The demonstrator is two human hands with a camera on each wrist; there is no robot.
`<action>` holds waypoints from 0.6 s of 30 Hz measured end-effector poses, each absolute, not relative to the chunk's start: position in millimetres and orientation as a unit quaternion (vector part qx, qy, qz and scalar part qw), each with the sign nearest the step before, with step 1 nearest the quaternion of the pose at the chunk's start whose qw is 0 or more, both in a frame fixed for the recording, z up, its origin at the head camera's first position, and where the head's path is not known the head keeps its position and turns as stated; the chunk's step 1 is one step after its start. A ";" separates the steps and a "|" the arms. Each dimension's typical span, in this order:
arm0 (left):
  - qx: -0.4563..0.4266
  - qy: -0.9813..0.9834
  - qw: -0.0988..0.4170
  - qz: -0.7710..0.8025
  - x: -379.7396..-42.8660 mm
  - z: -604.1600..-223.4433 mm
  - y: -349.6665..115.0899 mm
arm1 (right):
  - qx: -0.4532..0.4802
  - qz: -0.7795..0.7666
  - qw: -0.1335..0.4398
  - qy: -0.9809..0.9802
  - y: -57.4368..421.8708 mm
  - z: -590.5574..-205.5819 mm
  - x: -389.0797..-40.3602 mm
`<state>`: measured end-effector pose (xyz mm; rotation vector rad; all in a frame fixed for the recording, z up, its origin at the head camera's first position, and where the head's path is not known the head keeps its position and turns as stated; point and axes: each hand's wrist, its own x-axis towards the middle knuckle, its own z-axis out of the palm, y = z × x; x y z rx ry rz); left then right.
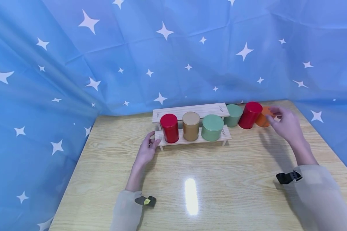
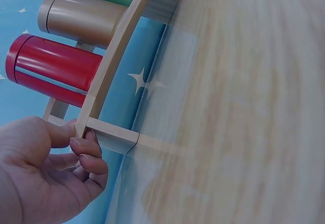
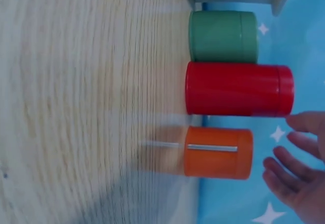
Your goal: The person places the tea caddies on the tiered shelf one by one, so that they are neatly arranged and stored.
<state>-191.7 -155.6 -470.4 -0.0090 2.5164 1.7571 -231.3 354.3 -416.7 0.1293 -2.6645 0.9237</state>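
Right hand (image 1: 289, 125) loosely spread, gripping nothing; orange canister (image 3: 217, 155) upright, near and below it. Probably light, stiff, a bit slippery: best held round its smooth sides, under the lid (image 3: 245, 155). Left hand (image 2: 56, 176) pinches wooden riser's (image 2: 112, 56) end.

Blue starry cloth (image 1: 133, 77) hangs behind a glossy wood-grain table (image 1: 225, 179).

Front shelf (image 1: 226, 132): three canisters (image 1: 191, 128) in a row. Rear shelf (image 1: 191, 110) just behind it. Right of rear shelf, three more canisters (image 1: 250, 115) stand on table (image 1: 219, 186) (also side by side). Curtain (image 1: 133, 48) beyond.
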 end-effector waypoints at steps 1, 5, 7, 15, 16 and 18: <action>-0.003 0.819 0.037 0.573 -191.7 -470.3 -155.4 | 0.043 0.323 0.156 -0.932 354.8 -417.4 -233.4; -0.006 0.819 0.038 0.573 -191.7 -470.3 -155.2 | 0.029 0.326 0.151 -0.933 357.2 -420.1 -241.4; -0.005 0.820 0.036 0.571 -191.6 -469.9 -154.9 | 0.018 0.328 0.149 -0.933 358.5 -422.0 -244.7; -0.008 0.820 0.036 0.571 -191.9 -470.0 -154.6 | -0.012 0.331 0.136 -0.934 366.0 -435.2 -257.7; -0.008 0.820 0.036 0.571 -192.1 -470.2 -154.6 | -0.016 0.331 0.132 -0.934 366.8 -437.3 -259.4; -0.007 0.820 0.037 0.572 -192.3 -470.3 -154.9 | -0.024 0.332 0.126 -0.935 368.9 -441.6 -262.5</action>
